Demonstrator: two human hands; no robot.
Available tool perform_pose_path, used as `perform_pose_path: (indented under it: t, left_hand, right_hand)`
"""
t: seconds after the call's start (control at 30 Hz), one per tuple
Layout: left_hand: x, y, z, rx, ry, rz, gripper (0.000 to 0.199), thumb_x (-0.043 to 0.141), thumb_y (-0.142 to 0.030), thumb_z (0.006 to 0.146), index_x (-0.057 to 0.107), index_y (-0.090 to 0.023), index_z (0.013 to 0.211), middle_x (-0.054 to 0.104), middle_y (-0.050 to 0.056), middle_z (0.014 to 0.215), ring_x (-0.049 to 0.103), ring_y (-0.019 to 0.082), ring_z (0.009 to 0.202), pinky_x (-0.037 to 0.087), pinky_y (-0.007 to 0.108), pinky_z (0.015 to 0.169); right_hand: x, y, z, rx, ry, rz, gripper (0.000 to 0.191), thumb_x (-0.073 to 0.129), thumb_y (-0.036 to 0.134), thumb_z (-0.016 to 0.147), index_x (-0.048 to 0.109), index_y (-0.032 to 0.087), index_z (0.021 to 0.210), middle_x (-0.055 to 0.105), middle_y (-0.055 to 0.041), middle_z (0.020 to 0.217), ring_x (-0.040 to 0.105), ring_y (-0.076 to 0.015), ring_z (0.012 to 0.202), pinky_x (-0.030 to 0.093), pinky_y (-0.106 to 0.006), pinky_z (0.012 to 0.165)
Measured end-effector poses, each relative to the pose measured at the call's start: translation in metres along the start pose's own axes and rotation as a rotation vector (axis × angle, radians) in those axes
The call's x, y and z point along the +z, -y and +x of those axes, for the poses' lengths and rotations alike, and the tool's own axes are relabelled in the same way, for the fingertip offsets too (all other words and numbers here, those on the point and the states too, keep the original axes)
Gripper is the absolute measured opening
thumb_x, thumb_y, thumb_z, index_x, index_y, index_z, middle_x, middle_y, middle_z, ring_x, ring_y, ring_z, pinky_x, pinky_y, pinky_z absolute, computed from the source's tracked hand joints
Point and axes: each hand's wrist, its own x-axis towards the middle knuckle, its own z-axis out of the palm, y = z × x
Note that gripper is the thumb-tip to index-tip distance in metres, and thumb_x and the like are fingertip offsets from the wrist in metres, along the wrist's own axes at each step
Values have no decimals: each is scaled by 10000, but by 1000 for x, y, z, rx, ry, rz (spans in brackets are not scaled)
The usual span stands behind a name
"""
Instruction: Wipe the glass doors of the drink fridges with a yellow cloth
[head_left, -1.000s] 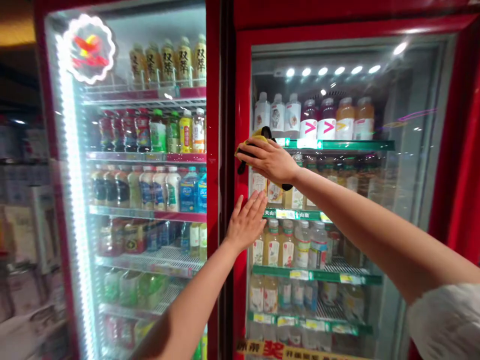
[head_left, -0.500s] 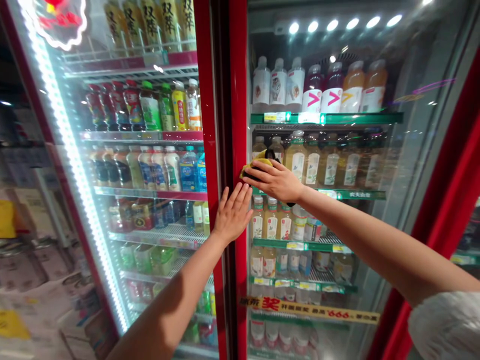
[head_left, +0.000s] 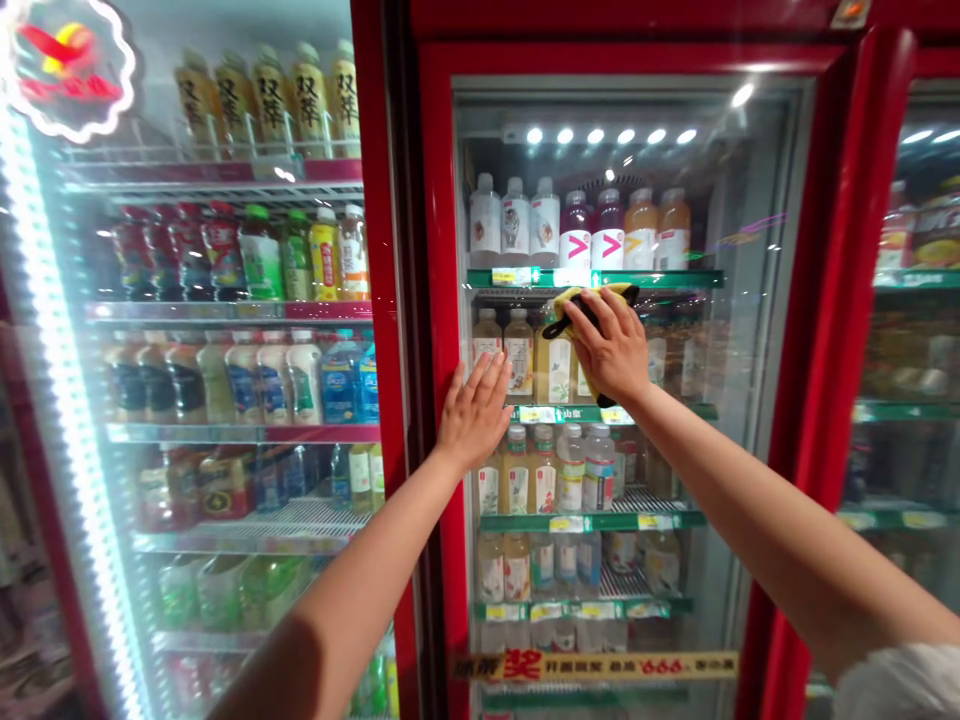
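Cloth [head_left: 568, 303] has shifted right, gripped by right hand [head_left: 613, 345].
Bottles [head_left: 270, 100] read "双萃", banner [head_left: 592, 666] "奖"; left hand [head_left: 476, 412] lies flat, unclenched.

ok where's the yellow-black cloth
The cloth is right of centre in the head view, under the bare right hand, against the red-framed glass door.
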Motion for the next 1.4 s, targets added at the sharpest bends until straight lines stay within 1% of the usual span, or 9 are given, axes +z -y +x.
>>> perform_pose_path:
  t: [0.17,0.37,0.57,0.7,0.8,0.93,1.03,1.23,1.4]
  left_hand:
    - [4,0,19,-22,-14,-12,740,463,-329,1035,112,-142,1660,322,143,1685,208,261,1597,138,531,1323]
    - [10,4,22,-27,23,22,669,403,-360,1053,204,-105,1638,301,145,1694,193,259,1600,132,520,1325]
    - [15,6,18,-15,-6,38,738,421,-358,1040,92,-124,1658,273,138,1701,163,250,1607,127,532,1326]
    - [16,7,18,-20,-24,3,769,451,-324,1026,58,-144,1662,250,125,1707,163,249,1606,127,528,1327]
    - [17,9,20,-20,-34,-36,759,451,-309,1026,67,-163,1664,245,120,1708,171,250,1603,119,529,1326]
    - [21,12,22,-10,-92,-61,763,467,-297,1016,84,-180,1666,268,128,1699,196,258,1597,139,537,1321]
    - [23,15,23,5,-157,-49,768,475,-299,1017,81,-194,1668,305,129,1686,226,260,1588,158,537,1318]
    - [21,18,24,23,-220,14,791,492,-302,1023,40,-221,1667,333,113,1675,273,254,1572,167,506,1318]
    - [17,15,22,6,-223,73,780,485,-304,1025,53,-203,1666,384,116,1650,327,248,1552,171,484,1316]
  right_hand:
    - [-9,22,-63,18,-56,-8,494,567,280,993,548,318,1485,614,-77,1479,424,-317,1466,331,-529,1196]
    - [-25,46,-115,-191,114,40,392,588,245,952,690,341,1318,677,-43,1412,520,-297,1397,257,-538,1233]
    - [-5,25,-46,-28,55,22,534,568,249,950,576,376,1468,570,-57,1536,473,-323,1448,310,-553,1197]
    - [2,36,-1,138,-40,44,629,528,241,957,442,342,1572,454,-69,1626,341,-367,1526,305,-618,1188]
    - [1,54,-22,114,37,40,625,530,275,981,409,340,1590,444,-83,1632,312,-377,1537,279,-627,1202]
    - [-6,60,-79,-285,198,60,599,543,262,992,431,443,1553,532,-2,1573,419,-296,1489,269,-559,1241]
    - [-6,42,-74,-401,267,41,598,544,275,1000,417,462,1553,503,25,1596,404,-269,1504,274,-525,1254]
    - [-6,-9,42,46,82,-47,557,504,277,1015,450,362,1563,453,-53,1628,328,-325,1536,309,-549,1225]
    - [0,10,50,153,-41,-2,593,481,309,1015,386,333,1600,425,-104,1639,288,-389,1540,281,-679,1191]
